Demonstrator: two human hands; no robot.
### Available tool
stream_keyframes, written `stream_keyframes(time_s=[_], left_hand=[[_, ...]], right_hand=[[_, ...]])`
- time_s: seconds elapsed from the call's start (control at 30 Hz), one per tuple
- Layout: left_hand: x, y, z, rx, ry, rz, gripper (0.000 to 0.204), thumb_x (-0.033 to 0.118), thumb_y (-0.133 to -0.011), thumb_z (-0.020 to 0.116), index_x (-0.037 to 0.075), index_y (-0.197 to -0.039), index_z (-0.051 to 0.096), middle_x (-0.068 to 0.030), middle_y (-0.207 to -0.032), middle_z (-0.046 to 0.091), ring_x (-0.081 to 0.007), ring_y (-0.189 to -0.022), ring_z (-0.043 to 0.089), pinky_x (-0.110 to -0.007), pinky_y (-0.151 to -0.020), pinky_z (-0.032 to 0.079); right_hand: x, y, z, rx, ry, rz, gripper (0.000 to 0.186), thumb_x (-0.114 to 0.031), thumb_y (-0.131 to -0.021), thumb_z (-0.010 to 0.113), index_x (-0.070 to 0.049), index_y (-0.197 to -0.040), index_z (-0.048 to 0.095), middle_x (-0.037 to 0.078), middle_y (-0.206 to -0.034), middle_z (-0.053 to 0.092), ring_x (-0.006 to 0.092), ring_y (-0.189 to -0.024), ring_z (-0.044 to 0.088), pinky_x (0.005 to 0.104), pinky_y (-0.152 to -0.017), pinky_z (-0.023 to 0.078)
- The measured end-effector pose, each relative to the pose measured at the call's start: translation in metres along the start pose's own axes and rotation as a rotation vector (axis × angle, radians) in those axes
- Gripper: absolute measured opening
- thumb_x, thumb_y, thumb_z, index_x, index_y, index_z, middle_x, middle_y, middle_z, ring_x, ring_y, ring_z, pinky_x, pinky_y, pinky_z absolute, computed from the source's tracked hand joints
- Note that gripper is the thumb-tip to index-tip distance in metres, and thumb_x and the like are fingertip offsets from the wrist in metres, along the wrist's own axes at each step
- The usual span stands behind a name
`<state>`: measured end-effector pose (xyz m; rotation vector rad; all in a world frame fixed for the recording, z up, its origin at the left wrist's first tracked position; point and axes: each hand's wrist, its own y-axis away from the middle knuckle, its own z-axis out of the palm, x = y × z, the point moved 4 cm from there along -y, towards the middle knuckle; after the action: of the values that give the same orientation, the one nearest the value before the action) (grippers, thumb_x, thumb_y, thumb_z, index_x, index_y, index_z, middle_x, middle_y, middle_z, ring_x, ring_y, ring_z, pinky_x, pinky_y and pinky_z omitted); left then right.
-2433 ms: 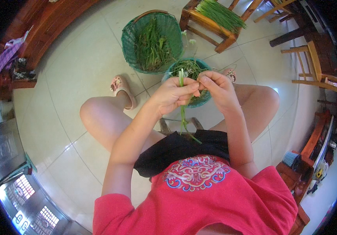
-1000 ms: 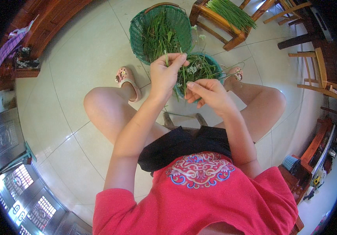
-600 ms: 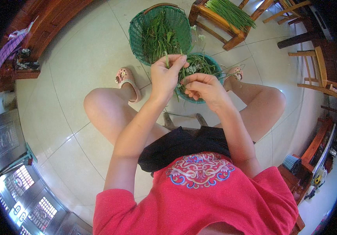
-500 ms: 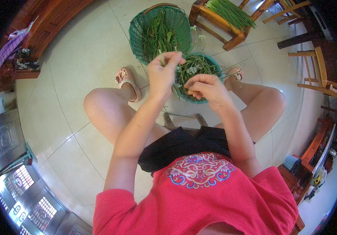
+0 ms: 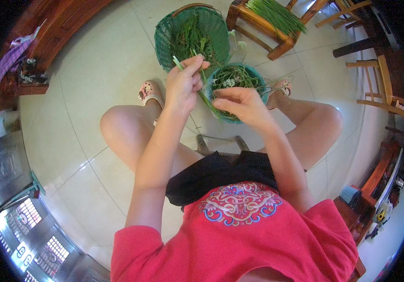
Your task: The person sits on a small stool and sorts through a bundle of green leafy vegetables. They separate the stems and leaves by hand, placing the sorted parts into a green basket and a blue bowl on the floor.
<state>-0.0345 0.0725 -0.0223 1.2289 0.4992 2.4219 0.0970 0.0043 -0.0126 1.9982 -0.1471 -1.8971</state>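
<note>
My left hand (image 5: 183, 87) is closed around a few green chive stalks (image 5: 203, 96), whose pale ends stick out above the fingers. The lower part of the stalks slants down toward my right hand (image 5: 243, 104). That hand hovers over the near side of a round green basket (image 5: 259, 81), thumb and fingers apart, close beside the stalks. Tangled green stems and white flower heads (image 5: 229, 82) lie in this basket. Behind it, a larger green woven basket (image 5: 163, 44) with a brown handle holds a loose heap of chives (image 5: 191, 37).
A wooden stool (image 5: 282, 50) at the far right carries a neat bundle of green stalks (image 5: 274, 16). Wooden chairs (image 5: 384, 80) line the right side. My knees flank the round basket, and a pink clog (image 5: 151, 91) rests on the tiled floor (image 5: 65, 141).
My left hand has shifted slightly left and toward me, turning the stalks to a slant. My right hand has moved a little left, and its fingers have opened from a curl.
</note>
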Motion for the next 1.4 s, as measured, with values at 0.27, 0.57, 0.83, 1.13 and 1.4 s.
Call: stream_keyframes(time_s=[0.27,0.57,0.83,1.13,1.4], left_hand=[[0.020,-0.003,-0.012,0.033,0.012,0.157,0.012,0.014,-0.078,0.057,0.005,-0.084,0.052,-0.0052,-0.074,0.058,-0.0021,-0.044,0.032,-0.016,-0.037,0.023],[0.045,0.006,-0.030,0.083,0.014,0.303,0.017,0.019,-0.084,0.049,0.004,-0.093,0.045,-0.0056,-0.075,0.056,-0.0035,-0.044,0.032,-0.018,-0.039,0.025],[0.043,0.021,-0.035,0.090,-0.159,0.010,0.027,0.026,-0.087,0.042,0.003,-0.092,0.053,0.0045,-0.060,0.039,-0.0026,-0.049,0.031,-0.017,-0.043,0.023],[0.046,0.010,-0.043,0.201,-0.535,0.050,0.035,0.028,-0.090,0.034,-0.002,-0.094,0.053,-0.0026,-0.065,0.051,-0.0081,-0.069,0.047,-0.023,-0.068,0.037],[0.045,0.006,-0.038,0.179,-0.261,-0.083,0.032,0.023,-0.091,0.033,-0.003,-0.101,0.049,-0.0008,-0.060,0.045,-0.0075,-0.063,0.043,-0.020,-0.062,0.036]], right_hand=[[0.005,0.004,0.006,-0.254,-0.352,0.334,0.019,-0.011,-0.075,0.057,0.003,-0.088,0.059,0.011,-0.073,0.062,0.0107,-0.059,0.056,0.0182,-0.047,0.038],[0.029,-0.004,-0.015,-0.295,0.086,0.208,0.020,-0.012,-0.075,0.057,0.004,-0.086,0.058,0.013,-0.076,0.062,0.0134,-0.059,0.059,0.0225,-0.050,0.042],[-0.007,-0.077,-0.052,0.026,0.494,-0.035,0.020,-0.011,-0.078,0.051,-0.001,-0.094,0.056,0.010,-0.073,0.061,0.0167,-0.067,0.058,0.0279,-0.061,0.044],[0.155,-0.317,-0.024,-0.214,1.070,0.364,0.019,-0.013,-0.074,0.053,0.005,-0.074,0.057,0.019,-0.071,0.057,0.0291,-0.064,0.055,0.0385,-0.057,0.043],[0.240,-0.325,0.016,-0.205,1.159,0.544,0.039,-0.026,-0.075,0.057,0.006,-0.096,0.051,0.018,-0.093,0.056,0.0282,-0.081,0.056,0.0368,-0.068,0.046]])
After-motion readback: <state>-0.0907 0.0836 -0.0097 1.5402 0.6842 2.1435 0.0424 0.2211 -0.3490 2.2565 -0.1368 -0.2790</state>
